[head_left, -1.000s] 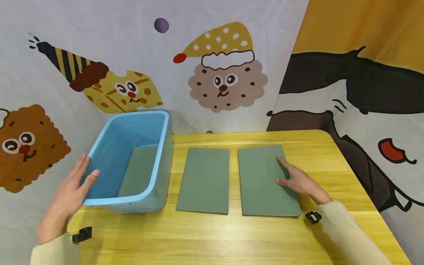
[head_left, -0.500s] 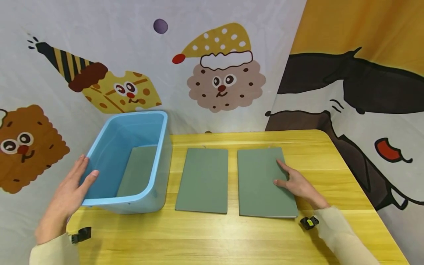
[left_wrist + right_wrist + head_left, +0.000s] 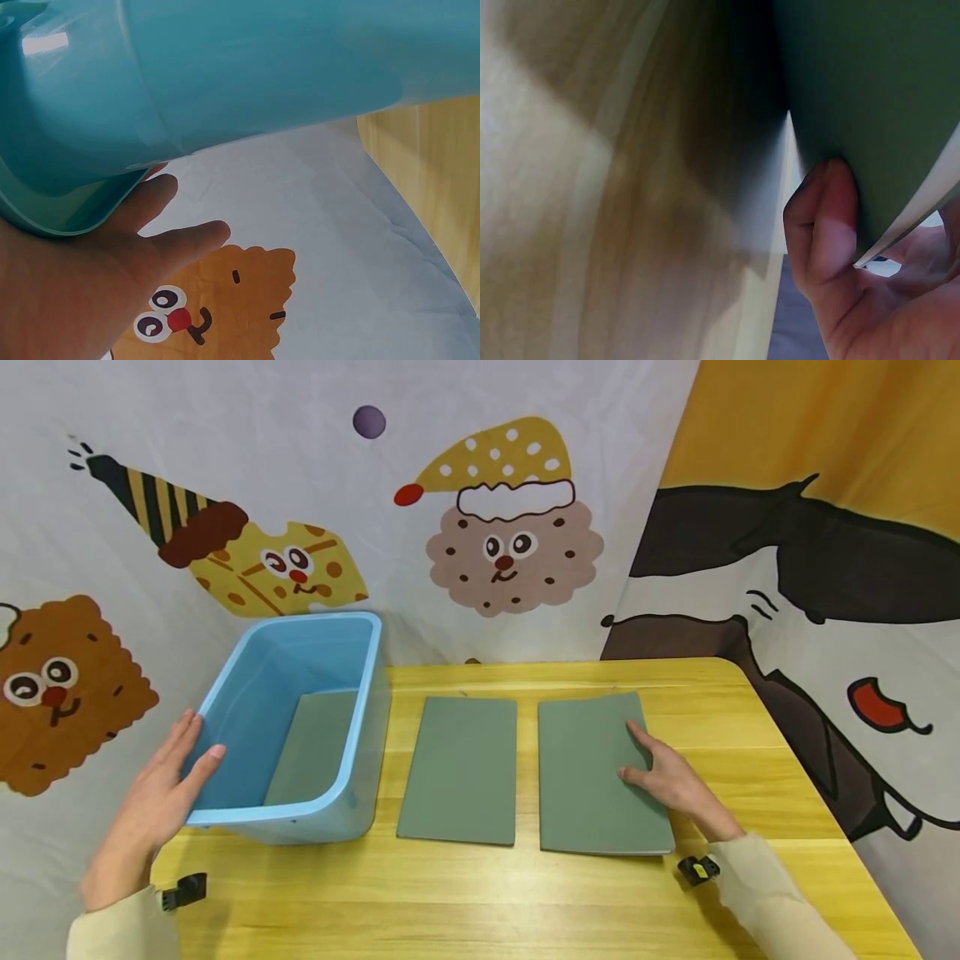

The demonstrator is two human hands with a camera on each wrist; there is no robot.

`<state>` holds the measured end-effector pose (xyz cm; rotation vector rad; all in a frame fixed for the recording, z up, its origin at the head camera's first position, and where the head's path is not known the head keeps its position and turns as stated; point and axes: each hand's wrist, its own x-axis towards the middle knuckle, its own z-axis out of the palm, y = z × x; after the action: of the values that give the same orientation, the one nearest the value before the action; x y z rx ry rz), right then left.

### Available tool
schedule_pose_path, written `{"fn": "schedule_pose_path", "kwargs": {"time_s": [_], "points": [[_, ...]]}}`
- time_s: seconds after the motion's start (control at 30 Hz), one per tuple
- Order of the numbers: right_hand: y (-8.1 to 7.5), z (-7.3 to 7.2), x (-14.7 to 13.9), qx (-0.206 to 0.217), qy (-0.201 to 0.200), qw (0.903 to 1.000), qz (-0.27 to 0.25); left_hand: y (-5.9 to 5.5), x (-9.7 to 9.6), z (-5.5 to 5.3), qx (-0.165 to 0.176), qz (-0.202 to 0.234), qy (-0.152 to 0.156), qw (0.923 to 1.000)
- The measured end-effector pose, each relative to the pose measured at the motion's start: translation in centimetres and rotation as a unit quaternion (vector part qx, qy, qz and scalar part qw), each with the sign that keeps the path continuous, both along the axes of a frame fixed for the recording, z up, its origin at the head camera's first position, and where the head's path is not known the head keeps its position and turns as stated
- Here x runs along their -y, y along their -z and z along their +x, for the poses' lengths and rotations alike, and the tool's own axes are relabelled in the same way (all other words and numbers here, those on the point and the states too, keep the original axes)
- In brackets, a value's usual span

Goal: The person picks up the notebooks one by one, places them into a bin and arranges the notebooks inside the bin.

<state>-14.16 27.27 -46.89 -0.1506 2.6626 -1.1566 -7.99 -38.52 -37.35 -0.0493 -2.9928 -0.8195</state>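
In the head view, a blue plastic bin (image 3: 348,777) stands at the left with a grey-green notebook (image 3: 311,752) on its floor. My left hand (image 3: 153,789) holds the bin's left rim, thumb inside and fingers outside. Two of those fingers (image 3: 195,240) show below the rim in the left wrist view. My right hand (image 3: 671,777) grips the right edge of another grey-green notebook (image 3: 585,777), thumb on top. Curled fingertips (image 3: 832,217) lie against its underside in the right wrist view, where that edge is off the table. A similar notebook (image 3: 461,768) lies flat between it and the bin.
The bin and notebooks are on a yellow wooden table (image 3: 450,902). A cloth with cartoon figures (image 3: 465,635) hangs right behind the table and along its sides. Bare tabletop shows in front of the notebooks and to their right.
The right-hand notebook's near end has shifted slightly left, its right side held by my right hand. My left hand and the bin stay in place. The head view sways a little.
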Motion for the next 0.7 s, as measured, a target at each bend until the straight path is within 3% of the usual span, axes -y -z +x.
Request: {"fn": "schedule_pose_path", "kwargs": {"time_s": [0.23, 0.7], "points": [[-0.9, 0.4, 0.4, -0.024, 0.012, 0.9996, 0.010, 0.0, 0.1, 0.1, 0.003, -0.004, -0.004, 1.0000], [-2.3, 1.9, 1.1, -0.075, 0.037, 0.9940, -0.070, 0.0, 0.0, 0.0, 0.000, -0.004, -0.004, 1.0000]]}}
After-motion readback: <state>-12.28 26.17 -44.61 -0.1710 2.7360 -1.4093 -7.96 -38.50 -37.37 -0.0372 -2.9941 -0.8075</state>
